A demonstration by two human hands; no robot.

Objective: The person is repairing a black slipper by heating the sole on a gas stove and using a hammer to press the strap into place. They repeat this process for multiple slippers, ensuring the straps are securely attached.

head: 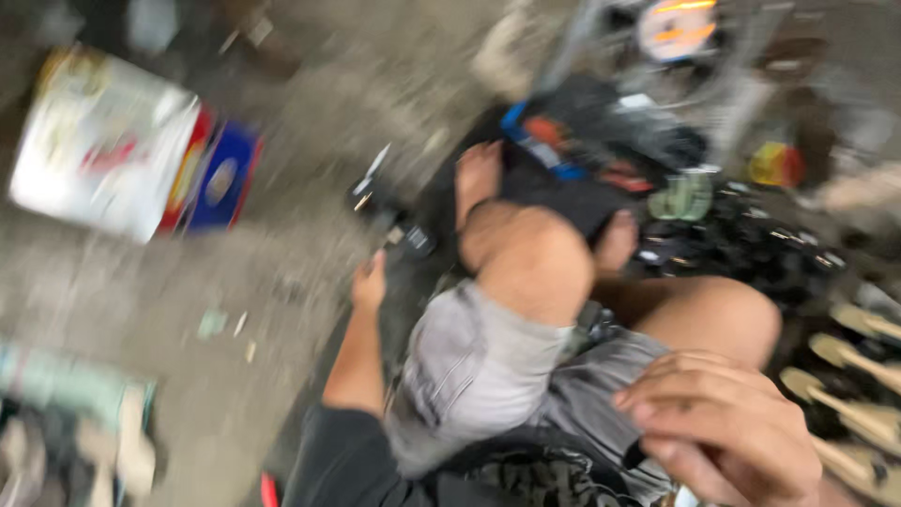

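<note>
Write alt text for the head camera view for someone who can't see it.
Blurred view down at a person sitting cross-legged on a concrete floor, left hand down beside the knee, right hand near the camera. A white box lies to the left.

1. The bent knee [526, 263] sits mid-frame, so everything's placed off that.
2. Left hand [369, 282] is on the floor just left of it.
3. Right hand [727, 427] is below-right, on the shorts [488, 366].
4. Box [103, 141] is far left; wooden handles [854, 385] far right.
</note>
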